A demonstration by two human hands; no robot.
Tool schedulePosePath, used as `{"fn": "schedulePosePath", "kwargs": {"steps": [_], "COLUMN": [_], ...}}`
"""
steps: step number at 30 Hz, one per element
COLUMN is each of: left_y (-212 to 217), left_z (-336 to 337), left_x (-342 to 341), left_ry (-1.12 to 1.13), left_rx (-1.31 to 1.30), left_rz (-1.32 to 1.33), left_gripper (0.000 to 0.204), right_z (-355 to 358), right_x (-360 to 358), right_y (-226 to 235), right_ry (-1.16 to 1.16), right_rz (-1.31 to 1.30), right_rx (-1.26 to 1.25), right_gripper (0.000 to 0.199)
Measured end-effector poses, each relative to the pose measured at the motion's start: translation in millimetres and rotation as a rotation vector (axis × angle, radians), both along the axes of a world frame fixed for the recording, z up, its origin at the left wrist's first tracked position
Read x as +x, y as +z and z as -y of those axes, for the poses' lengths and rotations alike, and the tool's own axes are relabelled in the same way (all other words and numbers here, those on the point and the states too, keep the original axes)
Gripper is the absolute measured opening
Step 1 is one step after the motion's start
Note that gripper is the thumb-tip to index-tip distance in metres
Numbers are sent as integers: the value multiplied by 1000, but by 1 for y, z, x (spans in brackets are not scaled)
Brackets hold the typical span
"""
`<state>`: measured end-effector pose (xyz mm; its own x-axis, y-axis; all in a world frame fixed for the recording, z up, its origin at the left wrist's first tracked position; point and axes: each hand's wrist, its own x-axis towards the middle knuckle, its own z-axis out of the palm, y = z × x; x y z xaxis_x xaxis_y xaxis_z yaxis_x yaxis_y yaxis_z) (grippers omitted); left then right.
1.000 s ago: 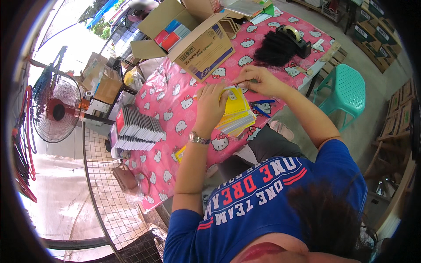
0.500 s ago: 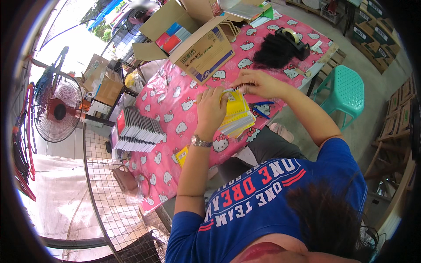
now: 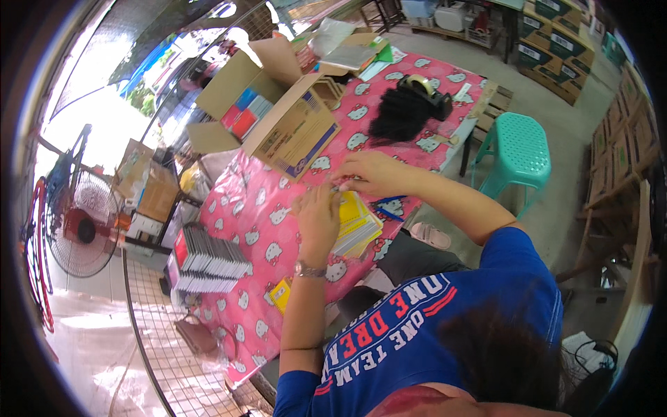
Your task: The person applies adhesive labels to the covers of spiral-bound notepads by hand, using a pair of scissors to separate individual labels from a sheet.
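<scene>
A fanned stack of yellow booklets with white page edges lies on the pink patterned tablecloth in front of me. My left hand is curled at the stack's left side, its thumb against the top yellow booklet. Just beyond the stack's far end, my right hand has its fingers pinched together close to my left fingertips. What sits in that pinch is too small to make out. Blue pens lie right of the stack. Another yellow booklet rests by my left forearm.
Dark-covered booklets stand in rows at the left. An open carton holds red and blue packs at the back. Black material lies beside a tape dispenser. A green stool stands right; a fan left.
The view has shifted, so the table sits lower and further left in the picture. My right hand has come nearer to my left fingertips, still pinched. My left hand stays by the yellow stack.
</scene>
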<state>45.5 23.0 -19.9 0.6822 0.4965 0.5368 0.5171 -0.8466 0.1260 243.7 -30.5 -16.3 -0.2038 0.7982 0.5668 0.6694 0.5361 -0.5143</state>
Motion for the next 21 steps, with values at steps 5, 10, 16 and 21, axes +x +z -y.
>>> {"fn": "schedulePosePath", "kwargs": {"steps": [5, 10, 16, 21], "left_y": [4, 2, 3, 5], "left_z": [1, 0, -2, -3], "left_x": [-4, -11, -12, -13], "left_ry": [-35, -72, -116, -66], "left_rx": [-28, -17, -61, -73], "left_rz": [11, 16, 54, 40], "left_gripper": [18, 17, 15, 16], "right_z": [-6, 1, 5, 5], "right_x": [-1, -5, -3, -6], "right_y": [-8, -13, -4, -6], "right_ry": [102, 210, 167, 144], "right_rz": [-93, -410, -240, -370], "right_rx": [76, -159, -61, -343], "right_gripper": [17, 19, 22, 21]}}
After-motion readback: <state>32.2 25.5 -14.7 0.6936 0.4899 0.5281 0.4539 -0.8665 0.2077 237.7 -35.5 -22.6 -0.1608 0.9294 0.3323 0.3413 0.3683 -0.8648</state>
